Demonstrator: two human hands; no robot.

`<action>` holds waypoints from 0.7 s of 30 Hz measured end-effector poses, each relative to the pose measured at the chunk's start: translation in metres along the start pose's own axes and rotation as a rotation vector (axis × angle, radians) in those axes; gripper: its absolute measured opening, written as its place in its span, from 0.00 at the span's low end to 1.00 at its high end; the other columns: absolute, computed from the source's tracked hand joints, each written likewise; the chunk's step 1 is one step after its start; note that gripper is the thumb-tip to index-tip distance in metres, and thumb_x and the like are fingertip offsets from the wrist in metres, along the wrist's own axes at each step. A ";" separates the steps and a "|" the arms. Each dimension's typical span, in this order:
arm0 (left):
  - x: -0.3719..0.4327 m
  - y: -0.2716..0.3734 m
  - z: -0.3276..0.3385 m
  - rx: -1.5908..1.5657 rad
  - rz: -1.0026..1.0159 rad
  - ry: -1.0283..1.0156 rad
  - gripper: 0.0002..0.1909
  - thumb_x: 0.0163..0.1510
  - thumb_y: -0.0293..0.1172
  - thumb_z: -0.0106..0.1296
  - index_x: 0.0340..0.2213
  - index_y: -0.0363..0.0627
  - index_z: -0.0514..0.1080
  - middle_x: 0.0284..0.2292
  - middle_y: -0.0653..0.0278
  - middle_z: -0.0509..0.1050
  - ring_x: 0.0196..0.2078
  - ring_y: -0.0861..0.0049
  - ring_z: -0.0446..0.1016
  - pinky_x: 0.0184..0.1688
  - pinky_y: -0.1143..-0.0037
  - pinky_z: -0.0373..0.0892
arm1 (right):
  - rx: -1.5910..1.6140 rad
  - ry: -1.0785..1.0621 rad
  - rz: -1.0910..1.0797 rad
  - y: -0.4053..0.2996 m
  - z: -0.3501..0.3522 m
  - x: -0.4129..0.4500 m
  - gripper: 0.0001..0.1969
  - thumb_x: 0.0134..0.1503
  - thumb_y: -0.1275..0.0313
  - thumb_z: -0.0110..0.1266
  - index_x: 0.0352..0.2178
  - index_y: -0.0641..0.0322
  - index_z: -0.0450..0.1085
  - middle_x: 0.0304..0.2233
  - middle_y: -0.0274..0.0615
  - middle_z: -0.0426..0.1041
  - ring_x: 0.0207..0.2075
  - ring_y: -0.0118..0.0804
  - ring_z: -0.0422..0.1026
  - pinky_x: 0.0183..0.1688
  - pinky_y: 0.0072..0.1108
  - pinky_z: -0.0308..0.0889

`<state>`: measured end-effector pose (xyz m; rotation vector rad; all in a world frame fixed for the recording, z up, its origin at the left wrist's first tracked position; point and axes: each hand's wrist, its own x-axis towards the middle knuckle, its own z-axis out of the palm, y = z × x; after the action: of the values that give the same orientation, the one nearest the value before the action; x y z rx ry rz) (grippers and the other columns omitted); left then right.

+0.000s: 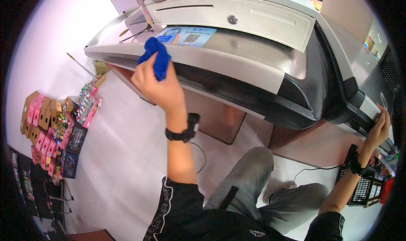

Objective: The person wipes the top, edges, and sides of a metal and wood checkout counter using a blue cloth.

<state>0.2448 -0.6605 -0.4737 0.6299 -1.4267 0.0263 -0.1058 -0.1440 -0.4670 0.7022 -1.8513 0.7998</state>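
My left hand [160,88] grips a bunched blue cloth [162,61] at the front rim of a checkout counter [228,65]. Whether the cloth presses on the rim I cannot tell. Just behind it, a blue printed card [206,39] with a square code lies on the counter's metal top, partly under a white cash drawer [190,17] with a round lock. Far to the right, my right hand [379,131] rests on the edge of the counter's side section, its fingers bent over the pale trim. Its fingertips are small and hard to make out.
Cardboard boxes [38,111] and bottles stand stacked on the floor at left, beside dark plastic crates [77,139]. A black basket [361,185] sits below my right arm, and a black cable [312,169] runs near it. Brown panels [219,117] stand under the counter.
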 end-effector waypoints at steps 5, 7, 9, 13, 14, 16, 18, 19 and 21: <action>-0.060 0.123 -0.017 -0.374 0.383 -0.376 0.13 0.45 0.36 0.59 0.36 0.54 0.78 0.36 0.69 0.74 0.43 0.67 0.68 0.50 0.62 0.61 | -0.104 -0.003 -0.069 0.008 -0.013 0.005 0.17 0.70 0.69 0.40 0.42 0.66 0.76 0.42 0.40 0.79 0.44 0.32 0.74 0.49 0.21 0.65; -0.077 0.165 -0.029 -0.421 0.657 -0.269 0.12 0.46 0.36 0.59 0.36 0.57 0.78 0.37 0.75 0.73 0.44 0.72 0.69 0.48 0.64 0.64 | -0.045 -0.029 -0.039 -0.009 -0.002 0.002 0.16 0.69 0.70 0.40 0.41 0.66 0.76 0.41 0.39 0.79 0.44 0.32 0.74 0.49 0.21 0.65; -0.058 0.154 -0.031 -0.430 0.602 -0.314 0.11 0.46 0.35 0.59 0.35 0.59 0.78 0.37 0.77 0.72 0.44 0.74 0.68 0.47 0.66 0.66 | 0.018 -0.046 0.049 -0.009 -0.007 0.006 0.16 0.68 0.69 0.41 0.40 0.66 0.77 0.42 0.41 0.78 0.45 0.34 0.73 0.51 0.24 0.64; -0.029 0.096 -0.020 -0.176 0.487 -0.346 0.17 0.45 0.43 0.57 0.36 0.50 0.79 0.36 0.64 0.73 0.43 0.61 0.69 0.49 0.63 0.64 | 0.355 -0.078 0.003 -0.144 0.026 0.000 0.18 0.68 0.66 0.40 0.47 0.67 0.73 0.54 0.47 0.73 0.57 0.42 0.69 0.60 0.30 0.60; -0.021 0.074 -0.011 -0.145 0.412 -0.314 0.15 0.43 0.34 0.59 0.36 0.47 0.79 0.36 0.61 0.74 0.43 0.61 0.70 0.50 0.62 0.64 | 0.423 -0.234 -0.058 -0.182 0.030 -0.006 0.21 0.66 0.61 0.41 0.49 0.67 0.72 0.56 0.50 0.70 0.61 0.47 0.65 0.64 0.36 0.54; 0.008 0.030 -0.008 -0.030 0.314 -0.224 0.17 0.43 0.24 0.59 0.39 0.42 0.77 0.40 0.56 0.75 0.46 0.58 0.71 0.54 0.63 0.64 | 0.429 -0.416 -0.312 -0.259 0.045 -0.010 0.21 0.58 0.62 0.47 0.45 0.67 0.73 0.53 0.53 0.72 0.57 0.52 0.69 0.61 0.40 0.58; 0.035 -0.013 -0.004 0.029 0.255 -0.173 0.17 0.45 0.22 0.57 0.40 0.40 0.76 0.43 0.56 0.76 0.48 0.56 0.70 0.55 0.63 0.64 | 0.476 -0.457 -0.396 -0.280 0.061 -0.024 0.21 0.56 0.63 0.47 0.45 0.67 0.73 0.52 0.54 0.73 0.55 0.53 0.70 0.60 0.40 0.59; 0.046 -0.021 0.001 0.020 0.224 -0.170 0.16 0.46 0.22 0.56 0.40 0.41 0.76 0.45 0.57 0.76 0.50 0.55 0.69 0.56 0.63 0.64 | 0.616 -0.338 -0.323 -0.280 0.070 -0.031 0.20 0.54 0.65 0.48 0.44 0.67 0.74 0.50 0.54 0.74 0.54 0.53 0.71 0.58 0.41 0.61; 0.054 -0.020 0.007 0.020 0.195 -0.186 0.14 0.47 0.22 0.54 0.39 0.40 0.76 0.44 0.56 0.76 0.50 0.56 0.69 0.56 0.64 0.64 | 0.757 -0.214 -0.241 -0.281 0.079 -0.037 0.20 0.52 0.67 0.49 0.43 0.67 0.74 0.48 0.54 0.76 0.52 0.53 0.73 0.57 0.42 0.62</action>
<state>0.2551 -0.6989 -0.4317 0.5178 -1.6658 0.1393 0.0763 -0.3745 -0.4640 1.5022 -1.5749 1.3145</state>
